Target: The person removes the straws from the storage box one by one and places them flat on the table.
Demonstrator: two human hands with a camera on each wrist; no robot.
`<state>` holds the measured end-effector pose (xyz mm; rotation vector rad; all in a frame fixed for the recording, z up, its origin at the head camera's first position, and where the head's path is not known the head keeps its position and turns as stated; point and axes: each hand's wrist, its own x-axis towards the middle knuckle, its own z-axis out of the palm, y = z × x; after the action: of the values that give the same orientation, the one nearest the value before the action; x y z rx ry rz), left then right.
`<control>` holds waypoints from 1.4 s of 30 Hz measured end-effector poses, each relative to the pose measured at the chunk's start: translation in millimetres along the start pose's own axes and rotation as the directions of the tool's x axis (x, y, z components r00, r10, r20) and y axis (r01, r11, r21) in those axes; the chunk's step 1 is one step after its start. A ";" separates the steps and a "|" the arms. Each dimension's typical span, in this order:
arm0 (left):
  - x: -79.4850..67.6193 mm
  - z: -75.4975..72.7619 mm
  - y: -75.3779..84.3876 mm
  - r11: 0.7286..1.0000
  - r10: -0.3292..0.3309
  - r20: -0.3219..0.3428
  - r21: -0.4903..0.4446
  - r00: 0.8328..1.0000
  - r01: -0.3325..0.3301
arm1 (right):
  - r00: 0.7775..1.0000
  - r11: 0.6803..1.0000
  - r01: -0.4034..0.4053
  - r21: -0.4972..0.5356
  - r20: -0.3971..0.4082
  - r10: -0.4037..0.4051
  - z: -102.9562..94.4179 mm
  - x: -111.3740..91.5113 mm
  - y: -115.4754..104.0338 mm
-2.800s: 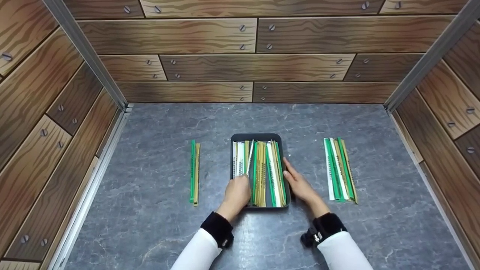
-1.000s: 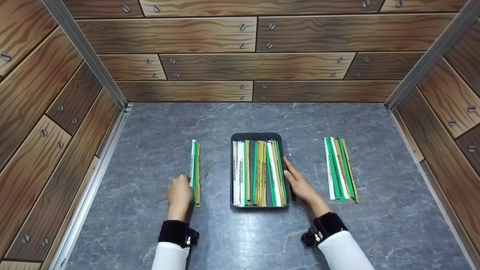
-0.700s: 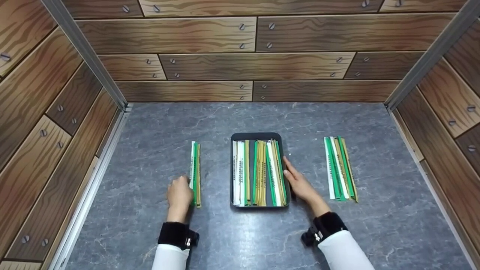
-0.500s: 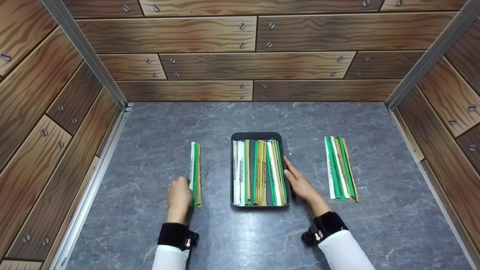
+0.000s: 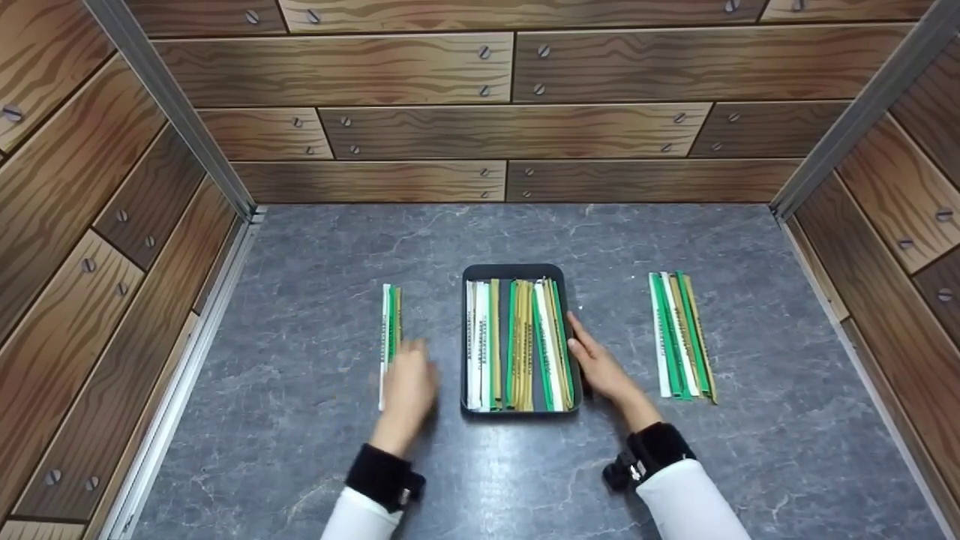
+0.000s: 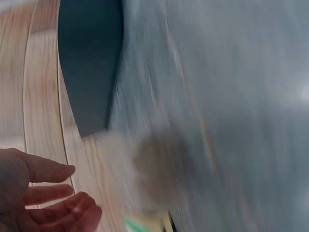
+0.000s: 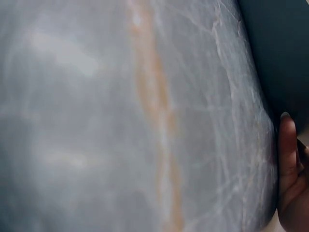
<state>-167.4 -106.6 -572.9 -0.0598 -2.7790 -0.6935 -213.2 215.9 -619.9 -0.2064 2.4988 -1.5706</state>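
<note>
Reaching over the left bundle [image 5: 388, 319], right hand [image 5: 606, 373] against the tray [image 5: 512, 272]

Taking the tray as the clock's centre, with twelve farthest from the person, the left bundle of slim strips lies on the tabletop [image 5: 315, 300] at nine o'clock and the right bundle [image 5: 682, 337] at three. More strips in white, green and tan, the strips inside [image 5: 519, 349], run twelve to six within the tray's walls.

The left hand [image 5: 409, 381], blurred, is at about half past eight, covering the six o'clock ends of the left bundle's green and tan strips. In the left wrist view its fingers are parted and loosely bent, with nothing seen between them; whether it touches the bundle I cannot tell. The right hand lies along the tray's outer wall near four o'clock, fingers fairly straight, touching rather than gripping.

The strips look like paper sleeves round something thin: probably very light, stiffish lengthwise, apt to slide over one another and to crease if squeezed. A gentle pinch across the edges near mid-length should suit best, since holding one end would let the other swing. The tray looks rigid, smooth and easily nudged; opposite walls, at three and nine, seem its best holds.
</note>
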 end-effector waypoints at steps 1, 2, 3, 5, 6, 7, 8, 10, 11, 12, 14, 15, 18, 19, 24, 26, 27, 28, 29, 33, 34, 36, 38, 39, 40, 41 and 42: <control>-2.0 3.5 9.7 0.999 0.027 0.009 -0.017 1.000 -0.027 | 1.000 1.000 0.001 -0.001 0.003 -0.001 0.0 0.0 0.2; -3.9 6.8 19.5 0.998 0.051 0.020 -0.038 0.998 -0.051 | 1.000 1.000 -0.002 0.000 0.005 0.002 0.0 0.1 0.3; -5.8 10.2 28.9 0.996 0.073 0.032 -0.060 0.997 -0.071 | 1.000 1.000 -0.009 -0.003 0.006 0.009 0.0 0.1 0.2; -9.7 16.2 46.4 0.992 0.089 0.081 -0.093 0.993 -0.082 | 1.000 1.000 -0.014 -0.006 0.010 0.014 -0.1 0.2 0.6; -11.3 19.2 54.1 0.991 0.098 0.103 -0.104 0.990 -0.087 | 1.000 1.000 -0.018 -0.003 0.009 0.018 -0.1 0.4 0.6; -12.8 21.9 61.2 0.992 0.098 0.136 -0.099 0.986 -0.084 | 1.000 1.000 -0.016 -0.002 0.008 0.016 -0.3 0.4 0.6; -14.1 24.7 67.1 0.993 0.098 0.164 -0.087 0.982 -0.084 | 1.000 1.000 -0.017 0.000 0.005 0.017 -0.3 0.3 0.4; -16.0 30.7 75.9 0.995 0.093 0.207 -0.050 0.974 -0.085 | 1.000 1.000 0.002 0.001 0.006 -0.002 -0.5 0.1 0.0; -16.3 33.7 79.1 0.996 0.088 0.226 -0.021 0.970 -0.086 | 1.000 1.000 0.012 0.000 0.007 -0.012 -0.6 0.0 0.0; -16.6 36.4 81.7 0.997 0.081 0.243 -0.005 0.967 -0.082 | 1.000 1.000 0.014 0.004 0.004 -0.014 -0.5 0.0 0.0; -17.1 41.6 84.8 0.998 0.064 0.268 0.011 0.961 -0.069 | 1.000 1.000 0.007 0.006 0.008 -0.007 0.1 0.3 -0.4; -17.0 44.2 85.5 0.997 0.062 0.270 0.019 0.961 -0.070 | 1.000 1.000 -0.005 0.009 0.015 0.005 0.0 0.3 -2.4; -16.0 50.2 85.6 0.992 0.091 0.245 0.065 0.965 -0.110 | 1.000 1.000 -0.013 0.013 0.018 0.012 -0.7 -1.9 -8.6; -14.9 52.4 84.2 0.986 0.115 0.226 0.090 0.967 -0.138 | 1.000 1.000 -0.017 0.017 0.021 0.016 -1.0 -2.5 -10.8; -8.3 57.9 76.4 0.959 0.190 0.148 0.184 0.971 -0.216 | 1.000 1.000 -0.015 0.013 0.020 0.014 -2.0 -2.5 -8.7; -6.9 59.2 73.9 0.963 0.188 0.136 0.169 0.973 -0.210 | 1.000 1.000 -0.016 0.007 0.014 0.016 -0.8 0.4 -0.3; -6.7 59.6 73.2 0.966 0.185 0.129 0.158 0.974 -0.205 | 1.000 1.000 -0.013 0.005 0.014 0.013 -0.6 0.7 0.3; -6.3 60.3 72.6 0.967 0.184 0.124 0.153 0.975 -0.202 | 1.000 1.000 -0.012 0.004 0.013 0.012 -0.5 0.8 0.8; -6.0 60.9 72.0 0.969 0.182 0.120 0.149 0.976 -0.199 | 1.000 1.000 -0.006 0.005 0.014 0.006 -0.6 0.9 1.0; -4.0 62.2 71.7 0.972 0.165 0.120 0.147 0.979 -0.182 | 1.000 1.000 0.013 -0.006 0.016 -0.013 -1.1 0.7 1.6; -3.3 62.8 71.8 0.973 0.161 0.118 0.147 0.980 -0.178 | 1.000 1.000 0.008 -0.006 0.015 -0.008 -1.2 0.5 1.4; -2.3 63.6 72.6 0.974 0.152 0.120 0.152 0.981 -0.169 | 1.000 1.000 0.003 -0.009 0.016 -0.003 -1.5 0.3 1.2; -1.6 64.1 73.5 0.971 0.144 0.133 0.173 0.981 -0.166 | 1.000 1.000 -0.007 -0.009 0.019 0.007 -1.6 0.1 0.5; -1.1 64.3 74.0 0.968 0.143 0.140 0.186 0.980 -0.168 | 1.000 1.000 -0.011 -0.010 0.019 0.011 -1.6 0.0 0.2; -0.8 64.6 74.2 0.965 0.141 0.150 0.202 0.979 -0.169 | 1.000 1.000 -0.013 -0.010 0.020 0.013 -1.5 -0.1 0.0; -0.4 64.9 74.4 0.960 0.139 0.160 0.219 0.977 -0.172 | 1.000 1.000 -0.016 -0.011 0.021 0.016 -1.4 -0.1 -0.3; 0.1 65.0 74.5 0.956 0.136 0.171 0.235 0.976 -0.174 | 1.000 1.000 -0.014 -0.010 0.022 0.014 -1.2 -0.1 -0.4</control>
<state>-176.3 -10.5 -594.1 -0.2894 -2.9439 -0.3088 -213.4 216.8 -619.0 -0.2061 2.4865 -1.5420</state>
